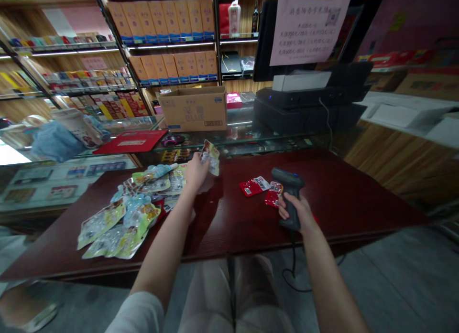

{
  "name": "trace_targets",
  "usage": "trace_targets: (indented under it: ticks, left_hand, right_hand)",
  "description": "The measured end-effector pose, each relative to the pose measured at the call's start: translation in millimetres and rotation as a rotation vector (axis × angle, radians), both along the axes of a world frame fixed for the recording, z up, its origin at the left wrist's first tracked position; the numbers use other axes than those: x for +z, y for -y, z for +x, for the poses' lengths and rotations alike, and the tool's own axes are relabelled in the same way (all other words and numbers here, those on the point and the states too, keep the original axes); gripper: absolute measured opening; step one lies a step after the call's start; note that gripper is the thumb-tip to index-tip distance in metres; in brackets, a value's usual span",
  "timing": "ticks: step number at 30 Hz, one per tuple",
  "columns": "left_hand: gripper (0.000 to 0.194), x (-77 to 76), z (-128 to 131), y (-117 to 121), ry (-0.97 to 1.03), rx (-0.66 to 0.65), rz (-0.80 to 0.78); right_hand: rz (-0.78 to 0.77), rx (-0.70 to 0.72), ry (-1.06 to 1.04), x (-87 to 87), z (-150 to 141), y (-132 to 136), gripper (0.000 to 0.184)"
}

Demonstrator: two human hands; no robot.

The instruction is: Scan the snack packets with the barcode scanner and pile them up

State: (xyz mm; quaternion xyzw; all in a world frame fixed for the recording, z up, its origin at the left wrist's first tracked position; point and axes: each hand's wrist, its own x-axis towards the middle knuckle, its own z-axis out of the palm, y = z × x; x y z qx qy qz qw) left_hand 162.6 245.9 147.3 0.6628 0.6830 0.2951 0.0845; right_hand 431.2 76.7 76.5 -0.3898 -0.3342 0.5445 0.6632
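My left hand [197,173] is closed on a snack pouch [212,156] with a yellow-green printed front, lifted a little above the dark red table [222,218]. To its left lies a heap of similar pouches [134,218], some light blue, some green and clear. My right hand [299,209] is wrapped round the handle of a black barcode scanner [289,180], whose head points left. Its cord drops over the table's front edge. Two small red packets [254,186] lie just left of the scanner, the nearer one partly hidden behind it.
Behind the table runs a glass counter with a cardboard box [193,111], a red folder [131,142], a mouse [173,140] and a cash drawer [304,113] below a monitor bearing a paper sign [310,29]. Stocked shelves line the wall. Another person's foot [39,316] shows at lower left.
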Motion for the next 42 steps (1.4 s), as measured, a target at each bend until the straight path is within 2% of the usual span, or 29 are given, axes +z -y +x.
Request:
trace_targets:
  ticks: [4, 7, 10, 15, 19, 25, 29, 33, 36, 42]
  left_hand:
    - [0.042, 13.6, -45.9, 5.4, -0.139, 0.125, -0.017]
    - [0.041, 13.1, -71.9, 6.0, -0.187, 0.17, -0.057]
    - [0.041, 9.3, -83.4, 8.4, -0.277, 0.181, -0.073]
    - [0.045, 4.3, -77.9, 19.6, -0.434, 0.178, 0.073]
    - [0.042, -4.0, -71.3, 26.3, -0.524, 0.172, 0.121]
    - [0.045, -20.2, -68.2, 25.3, -0.612, 0.026, 0.133]
    - [0.044, -22.8, -60.5, 24.6, -0.604, -0.067, 0.114]
    - [0.044, -28.3, -46.3, 26.5, -0.556, -0.102, 0.083]
    - [0.051, -39.1, -36.9, 27.4, -0.565, -0.156, 0.098]
    - [0.046, -60.1, -26.2, 29.6, -0.625, -0.245, 0.126]
  right_hand:
    - [0.005, 0.022, -0.014, -1.6, -1.1, 0.3, 0.03]
    - [0.029, 0.049, -0.024, 0.3, -9.0, -0.7, 0.028]
    - [0.058, 0.088, -0.029, 3.7, -24.2, -4.1, 0.025]
    - [0.09, 0.193, 0.011, 5.4, -51.8, -13.5, 0.025]
    - [0.077, 0.223, 0.023, 2.3, -62.8, -17.4, 0.029]
    - [0.066, 0.199, -0.019, 1.9, -61.5, -15.2, 0.029]
    - [0.062, 0.199, -0.027, 1.7, -59.4, -14.5, 0.03]
    - [0.065, 0.213, -0.003, -1.5, -58.2, -14.7, 0.03]
    - [0.063, 0.214, 0.0, -2.5, -57.8, -14.4, 0.029]
    - [0.05, 0.208, 0.018, -1.7, -59.4, -12.6, 0.031]
